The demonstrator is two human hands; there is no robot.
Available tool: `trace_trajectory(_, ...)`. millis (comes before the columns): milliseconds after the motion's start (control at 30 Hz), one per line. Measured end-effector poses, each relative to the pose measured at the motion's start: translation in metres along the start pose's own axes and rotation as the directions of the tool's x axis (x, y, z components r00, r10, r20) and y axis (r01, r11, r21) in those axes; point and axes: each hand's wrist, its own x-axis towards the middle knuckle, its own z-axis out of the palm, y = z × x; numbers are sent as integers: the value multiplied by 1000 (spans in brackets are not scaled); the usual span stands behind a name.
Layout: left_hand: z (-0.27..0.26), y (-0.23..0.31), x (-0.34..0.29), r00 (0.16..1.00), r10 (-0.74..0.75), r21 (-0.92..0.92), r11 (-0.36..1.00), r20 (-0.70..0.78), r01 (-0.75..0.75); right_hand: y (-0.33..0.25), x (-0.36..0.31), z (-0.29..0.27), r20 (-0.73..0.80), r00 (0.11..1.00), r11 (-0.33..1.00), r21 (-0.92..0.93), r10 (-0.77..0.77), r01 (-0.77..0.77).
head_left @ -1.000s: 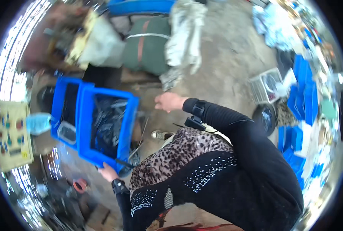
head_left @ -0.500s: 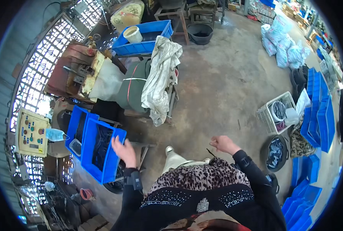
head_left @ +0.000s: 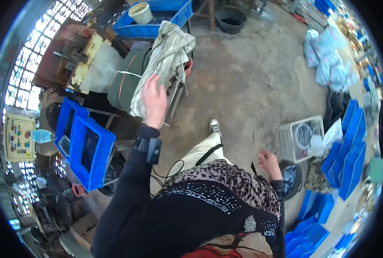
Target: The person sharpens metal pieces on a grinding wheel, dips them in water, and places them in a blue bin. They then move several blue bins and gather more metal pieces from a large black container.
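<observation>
My left hand (head_left: 154, 102) is raised with its fingers stretched out and slightly apart, holding nothing. In the picture it overlaps a pale, crumpled cloth (head_left: 167, 49) draped over a dark green bundle (head_left: 127, 81); whether it touches the cloth I cannot tell. White and red straps cross the bundle. Out to my right side, my right hand (head_left: 268, 164) hangs with its fingers curled in, and nothing shows in them. A short dark tie (head_left: 253, 168) sticks up from my leopard-print apron (head_left: 213, 172) close to that hand, apart from the fingers.
Left of me, blue bins (head_left: 90, 152) of dark material stand by a control panel (head_left: 20, 137) and a rusty machine (head_left: 67, 60). To the right are a white crate (head_left: 299, 137), a black tub (head_left: 291, 182) and blue trays (head_left: 348, 146). Filled sacks (head_left: 326, 56) sit farther off.
My left hand has swung up and forward from beside the blue bin to over the cloth. The right hand has moved outward. One shoe has stepped ahead, and the whole view has shifted.
</observation>
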Motion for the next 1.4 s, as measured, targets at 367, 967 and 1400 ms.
trace_trajectory(367, 88, -22, 86, 964, -250, 75, 964, -94, 257, -114, 198, -136, 97, 989, 993, 18, 115, -117)
trace_trajectory(967, 35, -16, 43, 325, -609, 94, 380, -723, 920, -614, 594, -44, 520, 665, 841, 262, -536, 474)
trace_trajectory(1400, 85, 165, -75, -142, -547, 9, -264, -825, 964, -793, 768, 123, 554, 774, 899, 435, -306, 44)
